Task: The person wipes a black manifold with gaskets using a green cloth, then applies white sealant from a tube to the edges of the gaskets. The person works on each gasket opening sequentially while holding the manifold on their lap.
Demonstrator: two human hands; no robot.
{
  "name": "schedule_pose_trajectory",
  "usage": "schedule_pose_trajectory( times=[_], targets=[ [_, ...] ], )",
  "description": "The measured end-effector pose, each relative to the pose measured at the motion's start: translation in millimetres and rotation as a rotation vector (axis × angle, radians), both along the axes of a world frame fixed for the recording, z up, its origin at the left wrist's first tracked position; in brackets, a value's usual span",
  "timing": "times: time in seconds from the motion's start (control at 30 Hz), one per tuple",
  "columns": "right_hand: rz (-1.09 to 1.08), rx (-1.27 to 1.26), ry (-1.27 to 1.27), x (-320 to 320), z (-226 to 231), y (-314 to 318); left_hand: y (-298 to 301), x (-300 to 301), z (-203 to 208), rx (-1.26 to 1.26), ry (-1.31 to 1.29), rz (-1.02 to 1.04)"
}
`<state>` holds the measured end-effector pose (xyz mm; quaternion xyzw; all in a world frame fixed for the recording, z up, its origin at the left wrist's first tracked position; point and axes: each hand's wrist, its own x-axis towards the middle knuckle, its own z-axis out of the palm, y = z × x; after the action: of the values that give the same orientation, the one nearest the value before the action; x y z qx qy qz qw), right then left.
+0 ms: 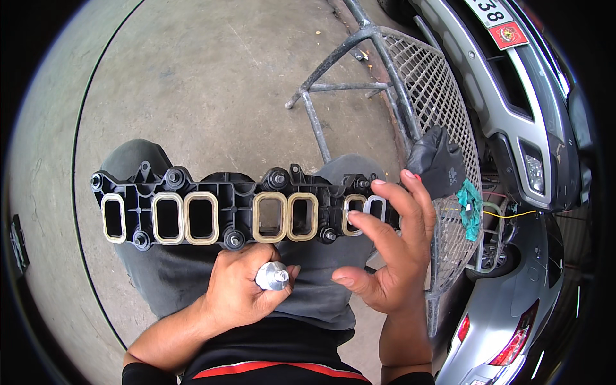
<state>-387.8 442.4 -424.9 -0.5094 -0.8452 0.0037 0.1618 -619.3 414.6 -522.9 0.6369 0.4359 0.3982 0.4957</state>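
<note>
A black plastic intake manifold [239,204] lies crosswise over my thighs, its row of oblong ports facing up. Pale tan seals [260,221] rim most ports; the rim at the right end [383,206] looks whiter. My left hand [234,289] is wrapped round a silver metal tube [272,276], its nozzle end pointing up, just below the manifold's near edge. Over the right end, my right hand [405,247] has its fingers spread and holds nothing. Its index fingertip is at the second port from the right, seemingly touching the seal.
A metal frame with mesh [443,90] stands at the right. On it lie a black glove [436,163] and a teal cloth [470,208]. Beyond are a silver car front [500,83] and a grey car's rear [500,308]. Concrete floor [192,77] spreads ahead.
</note>
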Motion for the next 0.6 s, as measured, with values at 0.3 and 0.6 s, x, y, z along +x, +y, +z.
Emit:
schedule_pose_trajectory(
  times=[0.3,0.6],
  targets=[
    [-0.025,0.000,-0.115,-4,-4,-3,1,0,-1,0.003,-0.012,-0.002],
    [-0.055,0.006,-0.041,-4,-6,0,2,0,0,0.007,0.001,-0.003]
  ],
)
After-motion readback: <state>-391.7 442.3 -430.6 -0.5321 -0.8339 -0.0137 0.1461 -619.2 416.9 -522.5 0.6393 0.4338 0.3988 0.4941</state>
